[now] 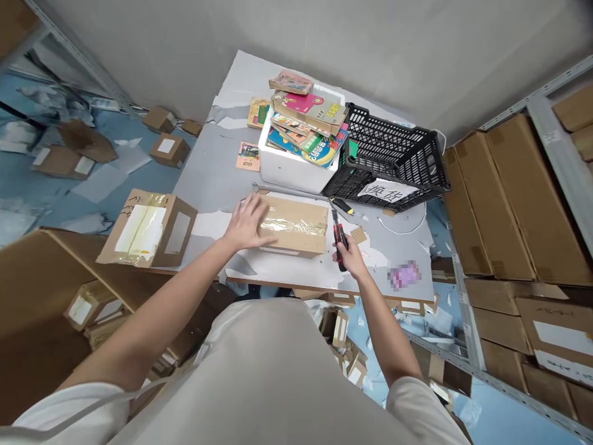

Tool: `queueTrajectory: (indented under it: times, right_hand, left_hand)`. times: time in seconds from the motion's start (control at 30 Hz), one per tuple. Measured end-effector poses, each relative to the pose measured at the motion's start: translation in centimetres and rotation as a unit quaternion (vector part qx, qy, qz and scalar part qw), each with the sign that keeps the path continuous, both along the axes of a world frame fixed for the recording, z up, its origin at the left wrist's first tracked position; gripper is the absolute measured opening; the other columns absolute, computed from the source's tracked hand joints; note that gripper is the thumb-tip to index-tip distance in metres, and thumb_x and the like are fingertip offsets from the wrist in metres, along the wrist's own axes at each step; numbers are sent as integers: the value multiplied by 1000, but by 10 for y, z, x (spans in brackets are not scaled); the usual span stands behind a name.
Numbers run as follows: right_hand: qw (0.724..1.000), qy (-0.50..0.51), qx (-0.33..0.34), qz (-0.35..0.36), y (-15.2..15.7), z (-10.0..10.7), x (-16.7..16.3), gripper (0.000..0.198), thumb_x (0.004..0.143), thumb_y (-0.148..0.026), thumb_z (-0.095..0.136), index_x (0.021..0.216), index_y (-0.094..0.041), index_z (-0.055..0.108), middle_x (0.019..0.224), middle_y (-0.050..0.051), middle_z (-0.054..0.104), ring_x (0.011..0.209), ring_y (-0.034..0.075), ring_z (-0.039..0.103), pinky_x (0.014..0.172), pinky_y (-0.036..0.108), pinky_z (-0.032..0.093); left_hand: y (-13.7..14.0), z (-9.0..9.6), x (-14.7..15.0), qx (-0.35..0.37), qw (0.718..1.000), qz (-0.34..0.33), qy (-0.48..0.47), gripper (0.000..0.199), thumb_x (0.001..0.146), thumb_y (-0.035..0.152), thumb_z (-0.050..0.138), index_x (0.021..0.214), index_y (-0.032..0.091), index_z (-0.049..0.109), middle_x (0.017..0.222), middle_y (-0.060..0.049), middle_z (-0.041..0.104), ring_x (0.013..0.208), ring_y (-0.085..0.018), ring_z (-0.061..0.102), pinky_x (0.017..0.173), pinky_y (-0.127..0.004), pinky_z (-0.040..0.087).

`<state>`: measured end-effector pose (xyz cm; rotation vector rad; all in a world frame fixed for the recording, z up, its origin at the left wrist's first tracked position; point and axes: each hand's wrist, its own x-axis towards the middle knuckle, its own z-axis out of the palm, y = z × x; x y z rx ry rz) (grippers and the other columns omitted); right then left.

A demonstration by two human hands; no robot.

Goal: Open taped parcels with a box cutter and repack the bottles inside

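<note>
A cardboard box (296, 216) sealed with clear tape lies near the front of the table. My left hand (248, 222) rests on its left end, fingers spread over the top and thumb along the front edge. Just right of the box, my right hand (351, 254) is closed around a red and black utility knife (340, 238), whose front end points away from me. A yellow and black cutter (343, 206) lies behind the knife. To the left, a second taped box (143, 228) with a white label sits at the table's edge.
Behind the box stand a white foam box (294, 170) piled with books (310, 117) and a black plastic crate (393, 161) with a paper sign. A pixelated pink item (404, 274) lies at front right. Cartons fill the right shelf (537, 204); boxes and scraps litter the blue floor.
</note>
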<state>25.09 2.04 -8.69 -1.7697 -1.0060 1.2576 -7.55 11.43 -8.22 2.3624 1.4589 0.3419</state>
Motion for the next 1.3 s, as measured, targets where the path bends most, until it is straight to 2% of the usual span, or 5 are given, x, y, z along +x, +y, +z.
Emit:
queueTrajectory:
  times: [0.47,0.63,0.93,1.1,1.3]
  right_hand:
    - [980,-122,-86,133,-31,31,1,63,88,-25,47,149,-30,29,88,1,66,48,6,56,42,18,49]
    - [933,-210,-142,254,-28,61,10,61,90,-18,45,149,-26,31,79,0,67,46,8,57,51,19,49]
    - [801,-466,-195,322,-36,75,-45,60,90,-14,39,148,-13,27,100,20,70,94,30,66,80,35,45]
    - [832,-431,-193,293,-43,80,-44,56,89,-16,40,145,-16,36,106,18,69,95,29,66,77,33,44]
    - [960,-212,-134,126,-87,78,-9,56,86,-27,48,142,-26,40,76,0,69,48,13,58,57,27,47]
  left_hand:
    - [-7,-8,20,-34,994,-16,107,132,49,86,60,150,11,20,158,-20,13,143,-44,6,106,-55,29]
    - [-9,-10,20,-47,992,-28,116,129,51,86,58,151,15,18,159,-18,7,144,-43,3,106,-58,28]
    - [-3,-9,24,-98,986,-30,132,128,54,80,63,152,18,10,160,-16,-2,143,-45,-2,105,-61,27]
    - [-3,-13,23,-90,988,-38,116,132,51,83,63,152,16,11,159,-17,-2,143,-45,-3,105,-62,27]
    - [-5,-21,19,-53,997,-35,43,129,49,81,66,151,15,22,159,-19,7,144,-45,4,107,-64,24]
